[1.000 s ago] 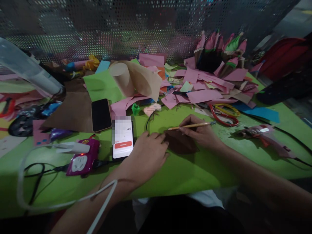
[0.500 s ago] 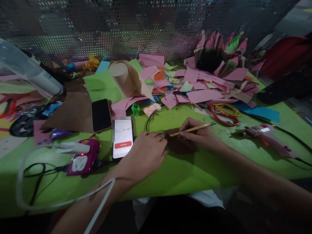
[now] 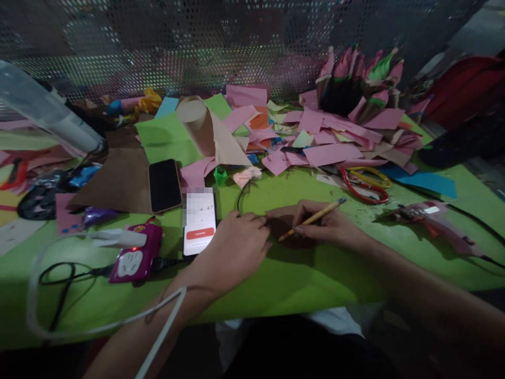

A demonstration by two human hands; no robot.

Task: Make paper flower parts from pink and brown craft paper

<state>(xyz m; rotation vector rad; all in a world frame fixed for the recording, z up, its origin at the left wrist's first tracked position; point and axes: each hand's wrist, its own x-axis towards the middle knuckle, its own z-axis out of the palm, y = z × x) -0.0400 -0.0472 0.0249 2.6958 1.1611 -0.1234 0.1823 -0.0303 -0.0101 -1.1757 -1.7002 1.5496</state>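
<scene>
A small piece of dark brown paper point(image 3: 282, 223) lies on the green table between my hands. My right hand point(image 3: 325, 223) is closed round a wooden pencil point(image 3: 315, 216), whose tip touches or hovers just over the paper. Resting at the paper's left edge is my left hand point(image 3: 242, 245), palm down, with its fingers stretched out and slightly bent. Left of that hand a lit phone point(image 3: 200, 226) shows 4:47, and a dark phone point(image 3: 164, 185) lies behind it.
Red-handled scissors point(image 3: 365, 195) and a pink glue gun point(image 3: 442, 223) lie to the right. A purple power socket point(image 3: 138, 258) with cables sits at the left. Behind are a beige paper roll point(image 3: 197, 126), pink scraps point(image 3: 333, 153) and a dark holder point(image 3: 341, 97) of paper cones.
My right hand has shifted slightly, and the pencil stands steeper, its tip lower on the brown paper. My left hand has hardly moved. The beige sheet by the roll has unfolded a little.
</scene>
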